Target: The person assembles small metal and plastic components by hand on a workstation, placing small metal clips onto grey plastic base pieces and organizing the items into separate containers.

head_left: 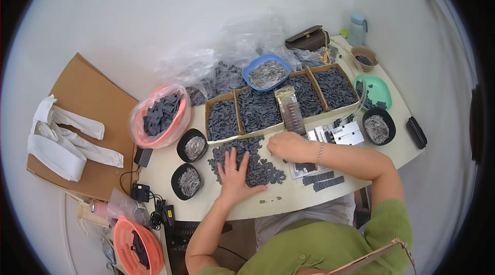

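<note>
My left hand (237, 179) rests with spread fingers on the near left part of a loose pile of small dark grey pieces (265, 172). My right hand (290, 146) is curled closed at the pile's right side, by the metal fixture (304, 171). Whatever its fingertips hold, if anything, is hidden. Dark strips of joined pieces (328, 183) lie just in front of the fixture. Behind my right hand, a clear package with a gold top (292, 111) leans against the cardboard compartments (238, 111), which are full of dark pieces.
Black bowls (178, 185) of metal pins flank the work, with a blue bowl (246, 76) of pins behind. A pink basket (186, 115) stands left, a green tray (384, 89) right. Folded white cloth (56, 146) lies on cardboard. Black cables (156, 215) hang by the table's left edge.
</note>
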`<state>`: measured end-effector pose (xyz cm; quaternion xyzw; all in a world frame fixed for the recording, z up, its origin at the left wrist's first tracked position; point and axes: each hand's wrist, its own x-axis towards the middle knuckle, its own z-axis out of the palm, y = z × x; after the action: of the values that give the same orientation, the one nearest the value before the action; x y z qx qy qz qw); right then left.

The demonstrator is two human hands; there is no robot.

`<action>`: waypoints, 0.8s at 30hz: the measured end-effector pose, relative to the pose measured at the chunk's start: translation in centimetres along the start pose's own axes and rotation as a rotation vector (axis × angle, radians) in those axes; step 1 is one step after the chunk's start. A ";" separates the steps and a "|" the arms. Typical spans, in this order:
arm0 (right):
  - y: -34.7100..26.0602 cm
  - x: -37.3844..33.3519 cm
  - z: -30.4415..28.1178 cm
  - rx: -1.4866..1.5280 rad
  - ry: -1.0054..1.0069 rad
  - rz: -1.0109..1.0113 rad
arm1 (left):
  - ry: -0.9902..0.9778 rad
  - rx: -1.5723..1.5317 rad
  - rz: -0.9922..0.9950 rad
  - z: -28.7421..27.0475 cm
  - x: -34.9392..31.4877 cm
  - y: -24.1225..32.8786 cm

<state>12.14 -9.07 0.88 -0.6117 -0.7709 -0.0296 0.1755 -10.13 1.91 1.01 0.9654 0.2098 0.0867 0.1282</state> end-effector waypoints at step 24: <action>-4.0 -7.2 -3.0 -0.238 0.164 0.146 | 0.224 -0.101 0.320 1.3 4.1 4.0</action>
<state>10.44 -17.60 2.18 -0.6781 -0.6984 -0.1577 0.1659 -4.62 -0.11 1.37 0.9631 0.0620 0.2233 0.1369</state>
